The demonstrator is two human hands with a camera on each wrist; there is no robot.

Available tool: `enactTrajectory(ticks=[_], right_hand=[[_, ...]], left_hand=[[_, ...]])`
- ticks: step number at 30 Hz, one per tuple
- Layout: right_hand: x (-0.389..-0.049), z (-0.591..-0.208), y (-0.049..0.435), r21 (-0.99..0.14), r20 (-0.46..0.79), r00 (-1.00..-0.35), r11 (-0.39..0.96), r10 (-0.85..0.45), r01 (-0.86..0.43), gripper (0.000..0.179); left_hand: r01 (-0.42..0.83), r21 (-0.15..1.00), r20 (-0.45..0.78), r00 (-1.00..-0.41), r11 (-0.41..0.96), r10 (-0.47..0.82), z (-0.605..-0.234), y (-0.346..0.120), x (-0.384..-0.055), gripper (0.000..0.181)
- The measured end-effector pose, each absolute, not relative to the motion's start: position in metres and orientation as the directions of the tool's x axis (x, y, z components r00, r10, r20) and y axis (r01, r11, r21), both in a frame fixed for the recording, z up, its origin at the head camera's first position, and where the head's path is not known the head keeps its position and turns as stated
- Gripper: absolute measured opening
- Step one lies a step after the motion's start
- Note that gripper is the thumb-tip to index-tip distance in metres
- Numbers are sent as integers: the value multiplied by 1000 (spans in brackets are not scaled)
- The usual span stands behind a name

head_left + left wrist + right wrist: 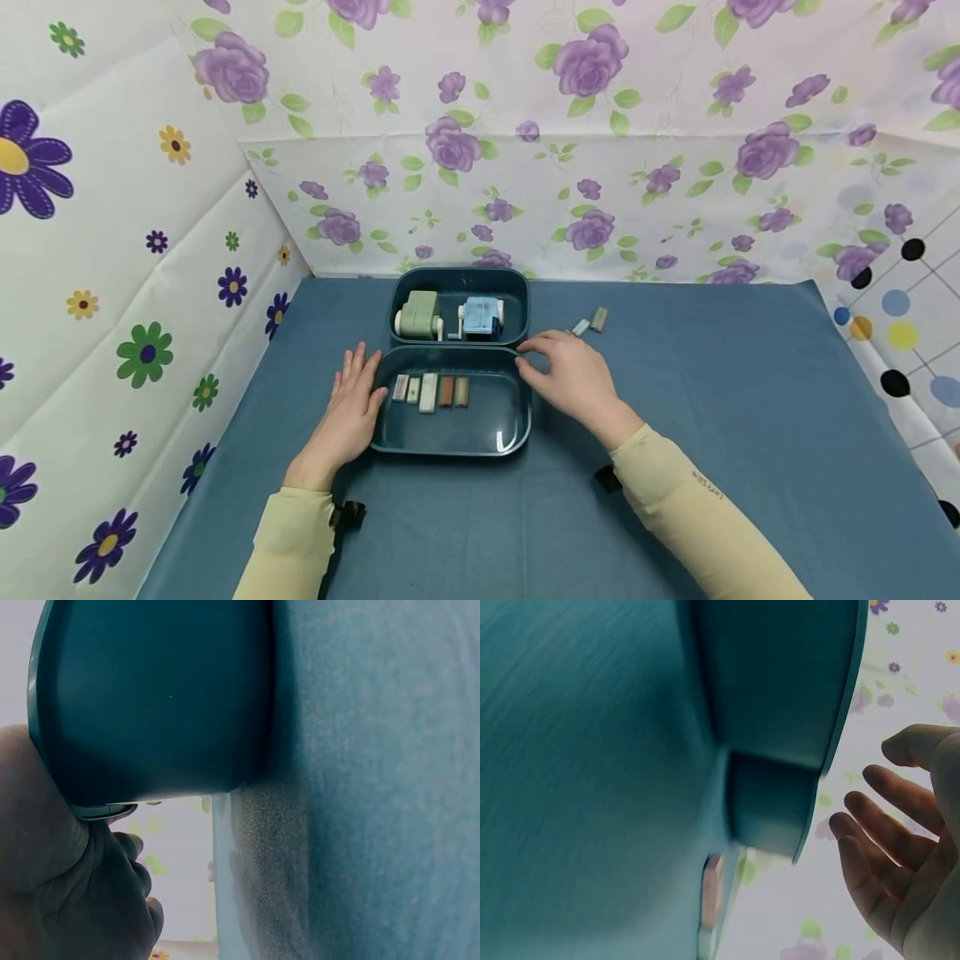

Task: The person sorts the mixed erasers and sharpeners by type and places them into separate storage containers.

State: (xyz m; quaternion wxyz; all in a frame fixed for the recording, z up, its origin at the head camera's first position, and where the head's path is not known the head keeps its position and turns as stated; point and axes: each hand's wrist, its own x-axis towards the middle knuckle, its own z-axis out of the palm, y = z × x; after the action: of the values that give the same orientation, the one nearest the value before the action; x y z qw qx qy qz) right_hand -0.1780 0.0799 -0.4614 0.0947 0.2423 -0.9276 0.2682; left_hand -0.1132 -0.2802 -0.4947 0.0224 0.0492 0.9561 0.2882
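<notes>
My left hand (pixel 348 412) lies along the left side of the front dark teal tray (pixel 450 446), its thumb at the rim and its fingers extended. Close to that tray's right rim is my right hand (pixel 573 379); the right wrist view shows its fingers loosely bent, holding nothing. Several small blocks that look like erasers (pixel 428 392) stand in a row inside the front tray. Behind it, a second teal tray (pixel 397 293) holds a green crank pencil sharpener (pixel 422 314) and a blue crank pencil sharpener (pixel 482 317).
Beyond my right hand, a grey-tan eraser-like block (pixel 599 319) and a pale one (pixel 581 327) lie on the blue tablecloth (pixel 720 400). Flower-patterned sheets (pixel 585 200) hang behind the table and at its left.
</notes>
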Motion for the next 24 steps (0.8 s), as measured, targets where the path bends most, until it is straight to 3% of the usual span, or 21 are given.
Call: enactTrajectory(ticks=[12, 24], right_hand=[[-195, -474, 128, -483, 226, -938, 806, -263, -342, 25], [-221, -489, 169, -409, 40, -987, 899, -157, -160, 46]], left_hand=[[87, 554, -12, -994, 828, 112, -492, -280, -114, 62], [99, 556, 0, -993, 825, 119, -493, -281, -112, 61]])
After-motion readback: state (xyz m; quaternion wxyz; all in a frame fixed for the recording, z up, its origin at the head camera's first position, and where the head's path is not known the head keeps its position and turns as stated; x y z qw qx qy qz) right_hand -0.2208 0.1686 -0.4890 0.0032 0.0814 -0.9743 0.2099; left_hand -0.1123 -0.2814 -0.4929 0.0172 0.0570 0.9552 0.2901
